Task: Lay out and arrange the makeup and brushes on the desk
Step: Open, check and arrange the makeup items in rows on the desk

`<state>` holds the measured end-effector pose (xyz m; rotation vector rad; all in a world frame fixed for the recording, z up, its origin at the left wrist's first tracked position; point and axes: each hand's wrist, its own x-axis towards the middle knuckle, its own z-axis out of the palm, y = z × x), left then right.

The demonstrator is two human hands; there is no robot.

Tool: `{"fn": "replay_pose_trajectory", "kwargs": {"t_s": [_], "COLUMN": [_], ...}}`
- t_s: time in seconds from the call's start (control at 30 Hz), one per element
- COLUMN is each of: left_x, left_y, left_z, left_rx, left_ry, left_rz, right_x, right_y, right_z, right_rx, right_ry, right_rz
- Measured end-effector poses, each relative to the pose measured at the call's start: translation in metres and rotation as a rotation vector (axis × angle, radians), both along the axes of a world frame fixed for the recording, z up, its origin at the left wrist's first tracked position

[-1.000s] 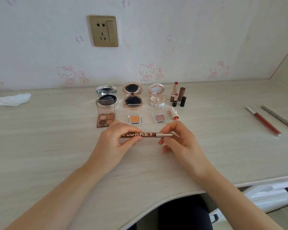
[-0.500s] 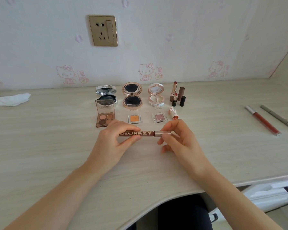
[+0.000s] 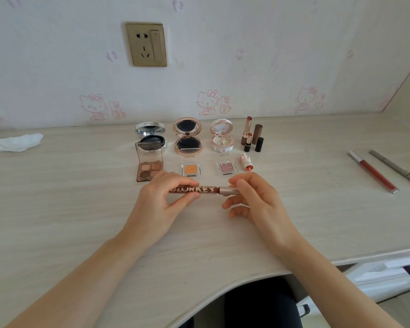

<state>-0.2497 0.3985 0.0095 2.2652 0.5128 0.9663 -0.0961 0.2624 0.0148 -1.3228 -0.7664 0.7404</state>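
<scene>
A brown lip tube with pale lettering lies level just above the desk, held at both ends. My left hand grips its brown body between thumb and fingers. My right hand pinches its pale metallic cap end. Behind them stand three open compacts: silver, rose-gold and white. In front of those lie a four-colour eyeshadow palette, an orange single shadow and a pink single shadow.
Several lipsticks and caps stand right of the compacts, a small pink lipstick lying before them. A red lip gloss and a grey pencil lie at the right. A crumpled tissue sits far left. The desk's curved front edge runs below my arms.
Both hands have lifted the tube slightly away from me; the grip looks unchanged and the cap end shows a little more.
</scene>
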Motion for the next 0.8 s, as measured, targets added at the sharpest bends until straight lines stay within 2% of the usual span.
{"fn": "replay_pose_trajectory", "kwargs": {"t_s": [0.43, 0.63, 0.8], "left_x": [0.0, 0.001, 0.008], "left_y": [0.001, -0.003, -0.016], "left_z": [-0.002, 0.0, 0.0], "left_rx": [-0.063, -0.054, 0.075], "left_ry": [0.019, 0.033, 0.092], "left_rz": [0.024, 0.018, -0.038], "right_x": [0.0, 0.005, 0.023], "right_y": [-0.001, -0.01, -0.02], "right_z": [-0.002, 0.006, 0.019], "right_rx": [0.021, 0.073, 0.067], "right_ry": [-0.238, -0.13, -0.03], "right_rz": [-0.046, -0.061, -0.137]}}
